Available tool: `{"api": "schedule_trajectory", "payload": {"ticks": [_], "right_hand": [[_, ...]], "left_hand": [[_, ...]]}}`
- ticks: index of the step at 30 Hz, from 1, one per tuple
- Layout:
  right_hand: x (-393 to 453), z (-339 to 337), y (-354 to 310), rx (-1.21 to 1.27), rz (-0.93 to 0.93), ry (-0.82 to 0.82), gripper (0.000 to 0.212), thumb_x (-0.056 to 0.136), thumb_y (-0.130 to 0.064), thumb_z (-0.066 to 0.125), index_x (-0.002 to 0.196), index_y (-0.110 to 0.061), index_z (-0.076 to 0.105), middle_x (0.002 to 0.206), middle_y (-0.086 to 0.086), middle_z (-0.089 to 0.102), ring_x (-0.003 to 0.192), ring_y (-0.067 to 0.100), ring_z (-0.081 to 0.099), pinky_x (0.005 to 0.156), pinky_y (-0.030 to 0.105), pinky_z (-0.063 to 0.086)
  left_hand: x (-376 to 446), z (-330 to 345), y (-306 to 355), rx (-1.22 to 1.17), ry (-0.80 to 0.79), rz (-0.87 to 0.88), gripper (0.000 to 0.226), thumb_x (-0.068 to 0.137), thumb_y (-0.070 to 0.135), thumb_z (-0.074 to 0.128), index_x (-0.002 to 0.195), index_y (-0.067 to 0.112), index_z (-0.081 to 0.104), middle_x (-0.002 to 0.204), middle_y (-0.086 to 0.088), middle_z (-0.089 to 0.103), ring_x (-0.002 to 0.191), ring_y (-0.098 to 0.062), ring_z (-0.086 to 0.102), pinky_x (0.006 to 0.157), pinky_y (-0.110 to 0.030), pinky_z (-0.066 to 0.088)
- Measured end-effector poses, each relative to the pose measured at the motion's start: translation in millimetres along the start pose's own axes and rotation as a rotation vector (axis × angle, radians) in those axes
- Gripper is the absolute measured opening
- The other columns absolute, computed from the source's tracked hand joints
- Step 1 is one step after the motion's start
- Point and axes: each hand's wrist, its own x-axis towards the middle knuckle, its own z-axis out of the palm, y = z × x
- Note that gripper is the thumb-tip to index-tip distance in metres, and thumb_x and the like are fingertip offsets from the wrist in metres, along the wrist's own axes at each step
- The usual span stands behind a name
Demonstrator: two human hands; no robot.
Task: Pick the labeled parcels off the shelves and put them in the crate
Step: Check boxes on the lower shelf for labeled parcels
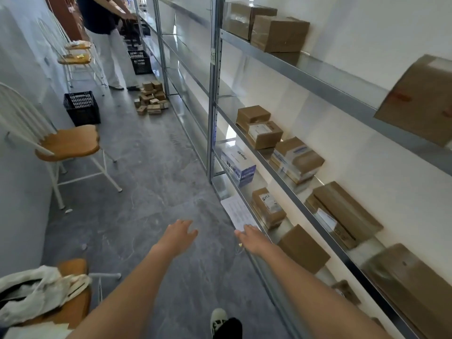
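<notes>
Just now both arms stretch forward over the grey floor [151, 167]. The left hand [179, 232] hangs released, fingers spread, holding nothing. The right hand [253, 237] rests with straight fingers on a printed sheet [238, 212] at the edge of the metal shelves [318, 77]. Labeled parcels [264, 134] sit on the shelf boards, well apart from the black crate [82, 108] standing by the left wall beside a wooden-seated chair [68, 143]. Farther down the aisle another person [107, 40] stands by a heap of small boxes [152, 97].
</notes>
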Motion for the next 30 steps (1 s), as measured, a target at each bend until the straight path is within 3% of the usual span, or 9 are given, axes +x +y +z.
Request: {"api": "schedule_trajectory", "payload": {"ticks": [10, 14, 21, 25, 30], "right_hand": [[154, -103, -93, 0.023, -0.061, 0.053, 0.061, 0.105, -0.046, 0.027, 0.154, -0.009, 0.024, 0.163, 0.014, 0.017, 0.15, 0.03, 0.015, 0.121, 0.047, 0.016], [215, -110, -137, -0.016, -0.094, 0.033, 0.059, 0.104, -0.046, 0.03, 0.148, -0.008, 0.033, 0.157, 0.017, 0.029, 0.144, 0.033, 0.03, 0.116, 0.045, 0.027], [304, -112, -195, 0.092, 0.016, 0.065, 0.06, 0.104, -0.048, 0.029, 0.148, -0.008, 0.033, 0.159, 0.014, 0.027, 0.145, 0.031, 0.028, 0.116, 0.046, 0.028], [334, -132, -207, 0.217, 0.101, 0.158, 0.058, 0.104, -0.041, 0.034, 0.15, -0.006, 0.028, 0.16, 0.013, 0.026, 0.145, 0.03, 0.028, 0.115, 0.043, 0.029], [366, -176, -206, 0.501, 0.194, 0.39, 0.06, 0.104, -0.037, 0.036, 0.155, -0.008, 0.021, 0.163, 0.01, 0.02, 0.149, 0.026, 0.022, 0.121, 0.042, 0.022]], "left_hand": [[151, -117, 30, 0.123, 0.051, 0.12, 0.052, 0.101, 0.035, 0.039, 0.147, 0.011, 0.034, 0.152, -0.011, 0.035, 0.139, -0.029, 0.033, 0.115, -0.038, 0.025], [197, -150, 25, 0.18, 0.045, 0.221, 0.052, 0.101, 0.03, 0.041, 0.149, 0.011, 0.031, 0.154, -0.009, 0.032, 0.143, -0.024, 0.027, 0.118, -0.038, 0.018], [298, -213, -40, 0.268, -0.083, 0.196, 0.054, 0.102, 0.032, 0.04, 0.149, 0.009, 0.03, 0.153, -0.011, 0.033, 0.14, -0.028, 0.031, 0.113, -0.036, 0.025], [349, -252, -49, 0.301, -0.115, 0.248, 0.054, 0.101, 0.031, 0.04, 0.15, 0.011, 0.028, 0.152, -0.011, 0.034, 0.139, -0.029, 0.033, 0.112, -0.036, 0.027], [419, -276, -15, 0.264, -0.138, 0.338, 0.053, 0.1, 0.033, 0.043, 0.147, 0.01, 0.035, 0.149, -0.014, 0.039, 0.135, -0.033, 0.038, 0.112, -0.04, 0.031]]}}
